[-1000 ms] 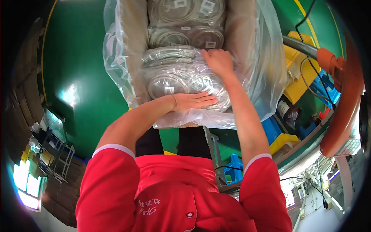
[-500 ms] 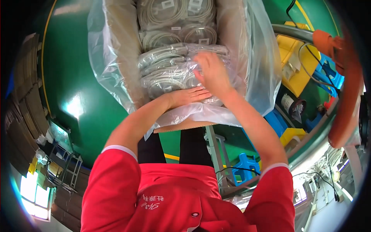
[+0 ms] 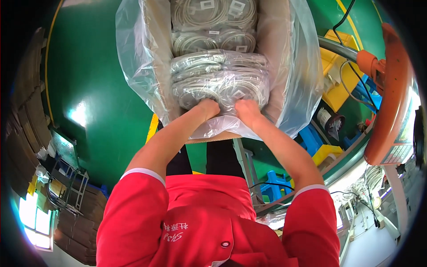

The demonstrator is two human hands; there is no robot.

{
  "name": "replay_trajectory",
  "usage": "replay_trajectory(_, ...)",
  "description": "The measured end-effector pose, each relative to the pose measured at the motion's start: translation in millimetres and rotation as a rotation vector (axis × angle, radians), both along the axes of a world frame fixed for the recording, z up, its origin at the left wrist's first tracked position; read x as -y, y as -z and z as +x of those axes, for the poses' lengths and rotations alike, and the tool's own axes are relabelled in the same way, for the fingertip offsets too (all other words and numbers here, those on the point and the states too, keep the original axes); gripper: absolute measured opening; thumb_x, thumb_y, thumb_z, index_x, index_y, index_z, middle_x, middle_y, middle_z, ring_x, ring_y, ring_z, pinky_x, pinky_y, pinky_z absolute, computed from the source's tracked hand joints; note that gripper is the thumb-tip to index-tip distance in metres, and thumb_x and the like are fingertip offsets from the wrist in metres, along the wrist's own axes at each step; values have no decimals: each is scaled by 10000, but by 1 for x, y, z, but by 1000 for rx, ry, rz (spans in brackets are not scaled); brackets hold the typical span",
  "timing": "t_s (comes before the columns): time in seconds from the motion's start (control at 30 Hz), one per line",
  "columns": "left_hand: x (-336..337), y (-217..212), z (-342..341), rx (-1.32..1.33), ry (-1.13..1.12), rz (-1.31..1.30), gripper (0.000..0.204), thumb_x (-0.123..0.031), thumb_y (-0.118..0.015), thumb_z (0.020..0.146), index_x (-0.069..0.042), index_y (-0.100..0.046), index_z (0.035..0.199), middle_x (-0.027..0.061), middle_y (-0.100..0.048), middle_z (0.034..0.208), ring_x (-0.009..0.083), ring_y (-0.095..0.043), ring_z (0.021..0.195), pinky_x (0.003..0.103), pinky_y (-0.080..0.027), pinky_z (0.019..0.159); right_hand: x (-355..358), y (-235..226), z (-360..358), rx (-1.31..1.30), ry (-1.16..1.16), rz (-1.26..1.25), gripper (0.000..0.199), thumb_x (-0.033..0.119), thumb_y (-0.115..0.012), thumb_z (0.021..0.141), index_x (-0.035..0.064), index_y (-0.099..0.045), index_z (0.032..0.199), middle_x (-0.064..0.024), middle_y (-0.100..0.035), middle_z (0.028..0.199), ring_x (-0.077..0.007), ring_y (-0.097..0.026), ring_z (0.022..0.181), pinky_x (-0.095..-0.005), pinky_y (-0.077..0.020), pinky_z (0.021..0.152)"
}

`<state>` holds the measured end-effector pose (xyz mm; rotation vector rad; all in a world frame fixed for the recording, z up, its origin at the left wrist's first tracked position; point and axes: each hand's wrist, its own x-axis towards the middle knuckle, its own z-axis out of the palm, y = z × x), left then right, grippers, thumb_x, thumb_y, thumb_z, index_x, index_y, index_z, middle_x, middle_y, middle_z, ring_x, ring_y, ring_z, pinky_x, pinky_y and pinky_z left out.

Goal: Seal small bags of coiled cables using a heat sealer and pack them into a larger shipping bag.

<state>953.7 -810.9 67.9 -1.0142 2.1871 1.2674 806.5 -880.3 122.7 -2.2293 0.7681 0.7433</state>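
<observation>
A cardboard box (image 3: 274, 66) lined with clear plastic film (image 3: 304, 80) stands in front of me, holding several clear bags of coiled grey cables (image 3: 200, 12). At its near end, my left hand (image 3: 208, 108) is curled against the front edge of the nearest cable bag (image 3: 242, 86). Just to the right, my right hand (image 3: 247, 109) is curled against the same edge, a short gap from the left. The fingertips of both hands are hidden, and I cannot see what they grip. Upright-packed bags (image 3: 195, 63) lie behind the nearest one.
An orange machine part (image 3: 388, 107) with a metal bar (image 3: 338, 48) reaches in at the right. Beyond the box's right side are a yellow bin (image 3: 340, 91) and a blue stool (image 3: 273, 184). Stacked brown cardboard (image 3: 26, 120) stands at the left on green floor (image 3: 95, 58).
My right hand has come down and toward me from above the bags to the near edge. My left hand, flat before, is now curled. The box sits slightly farther right in view.
</observation>
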Motion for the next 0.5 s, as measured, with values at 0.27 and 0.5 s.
replay_trajectory(0.27, 0, 25, -15, 71, -608, 413, 245, -151, -419, 675, -59, -580, 836, 166, -538, 884, 274, -511, 853, 308, -396, 748, -3, 43, -3, 2, 61, -22, 91, 61, -493, 585, 25, -569, 617, -161, -550, 703, -285, -547, 637, -356, -444, 534)
replay_trajectory(0.5, 21, 44, 10, -121, -1233, 1209, 340, -92, -468, 687, -53, -475, 1025, 108, -480, 1033, 186, -430, 990, 248, -329, 833, -15, 100, -3, -122, 147, 54, 193, 62, -432, 646, 14, -557, 785, -181, -532, 852, -291, -528, 774, -359, -431, 666)
